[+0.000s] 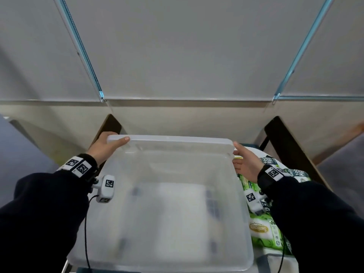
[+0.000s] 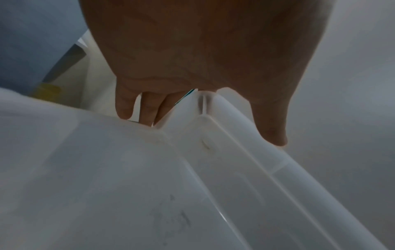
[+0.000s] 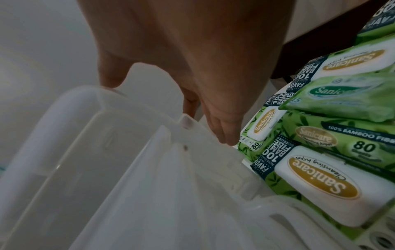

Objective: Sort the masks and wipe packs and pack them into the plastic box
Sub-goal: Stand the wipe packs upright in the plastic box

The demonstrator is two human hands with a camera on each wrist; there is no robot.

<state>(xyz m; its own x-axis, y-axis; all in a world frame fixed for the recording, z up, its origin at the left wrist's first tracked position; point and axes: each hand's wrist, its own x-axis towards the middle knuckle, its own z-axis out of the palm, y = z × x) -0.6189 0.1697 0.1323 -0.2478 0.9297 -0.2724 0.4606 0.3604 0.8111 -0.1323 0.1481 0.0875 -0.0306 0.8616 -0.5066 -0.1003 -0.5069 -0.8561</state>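
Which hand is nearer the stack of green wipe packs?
Right. The right hand holds the lid at its right end, directly beside the wipe packs. The left hand grips the lid's left end, across the plastic box from them.

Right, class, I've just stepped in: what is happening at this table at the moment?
A person holds the translucent lid of the plastic box by its two far corners, the left hand on one and the right hand on the other, tilted up over the box. Green wipe packs lie stacked just right of the box, not yet packed.
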